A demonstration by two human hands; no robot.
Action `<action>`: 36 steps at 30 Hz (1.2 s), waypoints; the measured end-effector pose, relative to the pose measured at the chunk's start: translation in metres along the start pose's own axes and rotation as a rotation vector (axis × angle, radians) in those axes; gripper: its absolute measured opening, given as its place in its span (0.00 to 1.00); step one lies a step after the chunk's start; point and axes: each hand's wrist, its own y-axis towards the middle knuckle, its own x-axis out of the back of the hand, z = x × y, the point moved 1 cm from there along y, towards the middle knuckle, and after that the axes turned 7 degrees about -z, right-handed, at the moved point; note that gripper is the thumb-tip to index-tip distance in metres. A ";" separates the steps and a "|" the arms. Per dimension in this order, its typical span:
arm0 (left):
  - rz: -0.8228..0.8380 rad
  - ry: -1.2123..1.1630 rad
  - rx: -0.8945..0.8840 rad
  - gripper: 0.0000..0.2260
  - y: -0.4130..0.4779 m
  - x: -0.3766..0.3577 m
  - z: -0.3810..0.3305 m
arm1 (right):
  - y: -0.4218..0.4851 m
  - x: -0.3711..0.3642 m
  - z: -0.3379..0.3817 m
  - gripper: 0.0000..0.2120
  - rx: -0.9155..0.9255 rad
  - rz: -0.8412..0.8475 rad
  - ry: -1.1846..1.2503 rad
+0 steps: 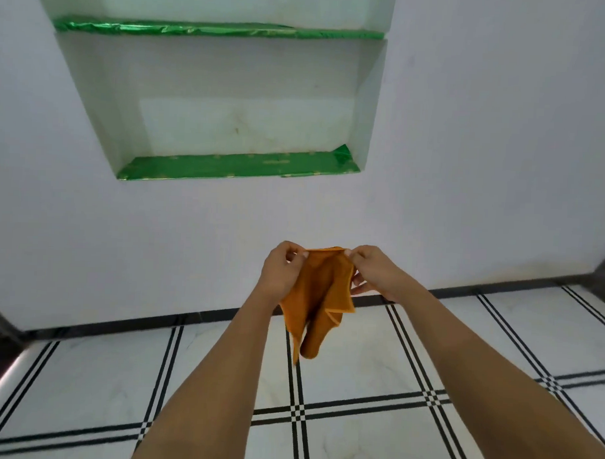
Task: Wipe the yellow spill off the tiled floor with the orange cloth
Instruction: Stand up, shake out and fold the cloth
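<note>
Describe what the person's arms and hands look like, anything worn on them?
Both forearms are bare right to the bottom of the picture, with no sleeves showing. The left hand and right hand wear no gloves, and no watch, bracelet or ring can be made out on them.

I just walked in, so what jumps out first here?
An orange cloth hangs mid-frame, pinched at its top edge by the left hand and right hand. Behind, a wall niche has shiny green-lined shelves. Below lies a white tiled floor with black lines; no yellow spill shows.
</note>
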 end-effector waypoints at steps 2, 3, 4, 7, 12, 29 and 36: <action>-0.092 -0.015 0.006 0.10 -0.010 -0.006 -0.010 | -0.002 0.012 0.000 0.14 0.052 0.082 -0.064; -0.135 -0.017 0.020 0.10 -0.016 -0.009 -0.015 | -0.005 0.018 0.000 0.14 0.085 0.117 -0.092; -0.175 -0.009 0.034 0.10 -0.023 -0.012 -0.018 | -0.007 0.023 -0.001 0.14 0.113 0.155 -0.114; -0.245 0.040 0.069 0.11 -0.046 -0.015 -0.023 | -0.017 0.040 -0.007 0.14 0.167 0.261 -0.195; -0.121 0.173 0.058 0.06 -0.088 -0.009 -0.022 | -0.029 0.068 -0.016 0.07 0.223 0.229 -0.243; 0.215 0.334 0.040 0.08 -0.160 0.026 -0.031 | -0.077 0.021 0.012 0.08 0.040 0.023 0.226; 0.010 0.340 -0.016 0.08 -0.166 0.047 -0.031 | -0.099 -0.003 0.025 0.18 0.318 0.366 -0.322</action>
